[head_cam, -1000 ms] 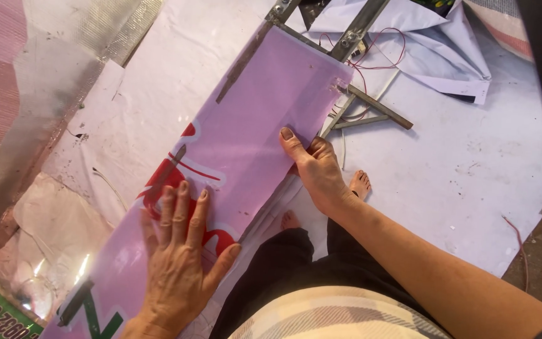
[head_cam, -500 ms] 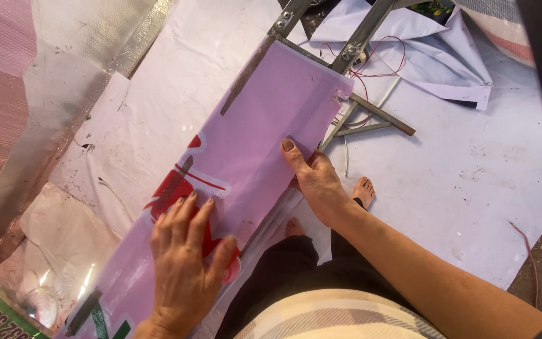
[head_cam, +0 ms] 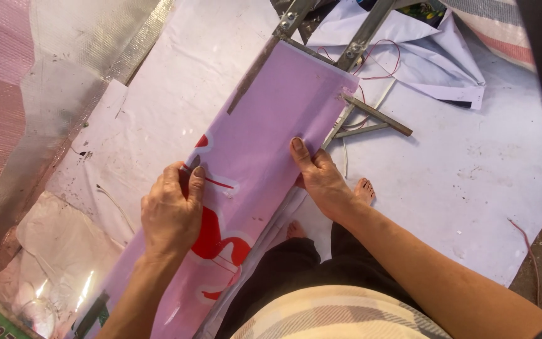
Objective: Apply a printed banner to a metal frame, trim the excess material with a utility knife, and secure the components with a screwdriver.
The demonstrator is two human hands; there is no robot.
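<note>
Item: lilac printed banner (head_cam: pixel 265 132), long strip with red lettering, lying diagonally over a metal frame (head_cam: pixel 362 37) on a white floor sheet (head_cam: pixel 472 188).
Left hand (head_cam: pixel 170 213): knuckles bent, fingertips pressing the banner's left portion beside the red print; grips nothing.
Right hand (head_cam: pixel 321 179): flat, fingers extended, pressing the banner's right edge; grips nothing.
Surroundings: red wire (head_cam: pixel 384 53) near the frame's bars; silver foil sheet (head_cam: pixel 45 94) at left; bare foot (head_cam: pixel 364 190) just beside the right hand.

Bright, even daylight, soft shadows; glare glints on the plastic sheet (head_cam: pixel 45 295) near left, dark vignette far right.
</note>
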